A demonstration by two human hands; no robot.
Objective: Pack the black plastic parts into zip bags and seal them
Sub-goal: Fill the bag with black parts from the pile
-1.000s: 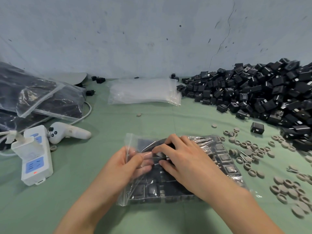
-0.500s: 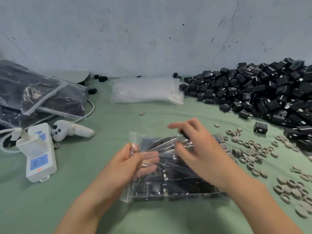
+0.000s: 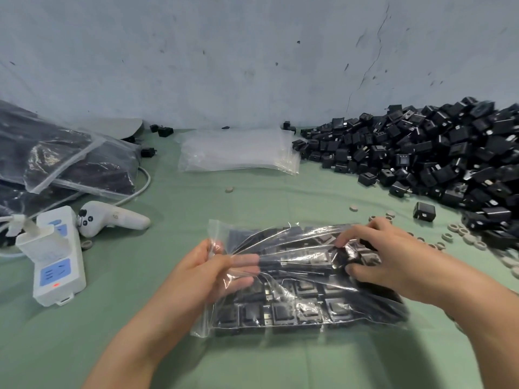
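Heap of loose black parts (image 3: 435,153) far right, grey rings (image 3: 460,234) beside it, empty bags (image 3: 236,153) at the back, power strip (image 3: 59,265) and controller (image 3: 112,220) left. Centre of the green desk (image 3: 134,346): zip bag (image 3: 295,307), packed in rows. Left grip (image 3: 207,273) pinches its left edge; right grip (image 3: 393,262) pinches the film near its right end.

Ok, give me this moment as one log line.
left hand: pinches clear plastic zip bag edge | right hand: pinches bag top | black plastic parts: inside bag | bag: on green table
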